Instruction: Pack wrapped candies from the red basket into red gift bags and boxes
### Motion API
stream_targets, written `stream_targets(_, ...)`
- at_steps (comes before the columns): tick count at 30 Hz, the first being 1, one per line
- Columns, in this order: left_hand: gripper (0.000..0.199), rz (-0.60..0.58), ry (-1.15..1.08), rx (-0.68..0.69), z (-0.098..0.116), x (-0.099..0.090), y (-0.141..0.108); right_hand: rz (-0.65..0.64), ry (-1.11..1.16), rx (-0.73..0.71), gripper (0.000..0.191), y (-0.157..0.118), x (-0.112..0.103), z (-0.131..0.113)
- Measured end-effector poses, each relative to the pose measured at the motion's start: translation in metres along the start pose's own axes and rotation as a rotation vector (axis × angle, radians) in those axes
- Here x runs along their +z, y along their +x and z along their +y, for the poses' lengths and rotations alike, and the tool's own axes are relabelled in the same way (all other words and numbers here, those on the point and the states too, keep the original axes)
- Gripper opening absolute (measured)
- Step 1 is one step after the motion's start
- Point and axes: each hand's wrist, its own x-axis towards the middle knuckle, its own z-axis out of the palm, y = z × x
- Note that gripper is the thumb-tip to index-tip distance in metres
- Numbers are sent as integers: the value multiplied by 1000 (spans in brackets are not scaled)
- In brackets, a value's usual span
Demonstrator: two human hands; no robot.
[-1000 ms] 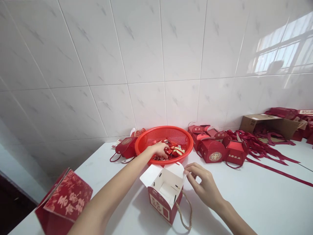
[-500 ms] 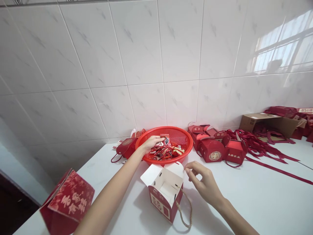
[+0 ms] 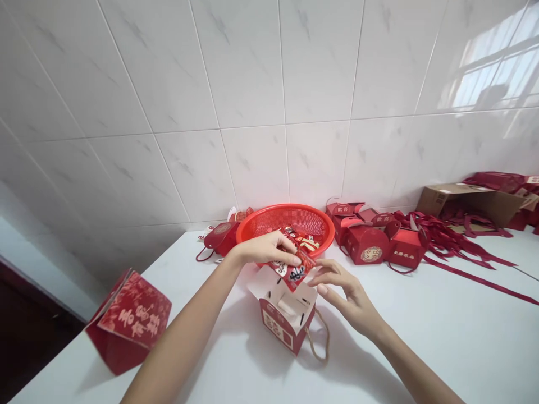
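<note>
A red gift box (image 3: 275,331) with a white inside stands on the table with its flaps up. A twine handle (image 3: 326,336) hangs at its right side. Above the opening, my left hand (image 3: 269,248) is closed on red snack packets (image 3: 297,273) with printed lettering. My right hand (image 3: 343,292) is at the box's right flap, thumb and fingers bent around its edge, close beside the packets; the packets partly hide the flap. Just behind the box is a red plastic basket (image 3: 286,210) holding several small wrapped snacks (image 3: 309,242).
Several closed red boxes (image 3: 366,245) sit right of the basket, beside dark red ribbons (image 3: 446,241) and a cardboard carton (image 3: 471,193). A larger red box (image 3: 137,320) stands at the left table edge. Another red box (image 3: 222,237) lies left of the basket. A tiled wall (image 3: 252,163) rises behind.
My left hand has come out of the basket toward me, bringing red snack packets over the open box. My right hand stays at the flap. The view has tilted slightly downward.
</note>
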Motion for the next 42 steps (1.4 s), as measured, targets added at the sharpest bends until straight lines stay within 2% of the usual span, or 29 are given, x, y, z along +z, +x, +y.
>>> stream_targets(2, 22, -80, 139, -32, 2, 3, -4, -23, 19, 26, 30, -1, 0, -1)
stream_targets(6, 28, -75, 285, -55, 1, 13, -7, -23, 13, 58, 31, -1, 0, 0)
stream_targets(12, 26, -137, 309, -23, -5, 26, -9, -22, -33, 18, 26, -1, 2, 2)
stream_targets(17, 31, -22, 339, 49, -5, 25, -15, -29, -48, 2, 24, -1, 2, 1)
stream_targets(22, 34, -103, 242, 90, 2, 28, -24, -12, -62, -23, 18, -1, 2, 1)
stream_targets(24, 32, -46, 237, 85, 4, 28, -30, -1, -71, -35, 18, -1, 2, 1)
stream_targets(26, 30, 65, 217, 66, 3, 26, -38, 5, -86, -37, 18, -1, 2, 2)
stream_targets(33, 34, 349, 58, -115, -13, 16, -66, 14, -96, -18, 22, -2, 2, 3)
stream_targets(37, 37, 453, 9, -176, -24, 24, -78, 30, -88, -1, 24, -4, 3, 6)
stream_targets(42, 37, 525, -23, -204, -34, 46, -89, 64, -96, 2, 26, -5, 5, 10)
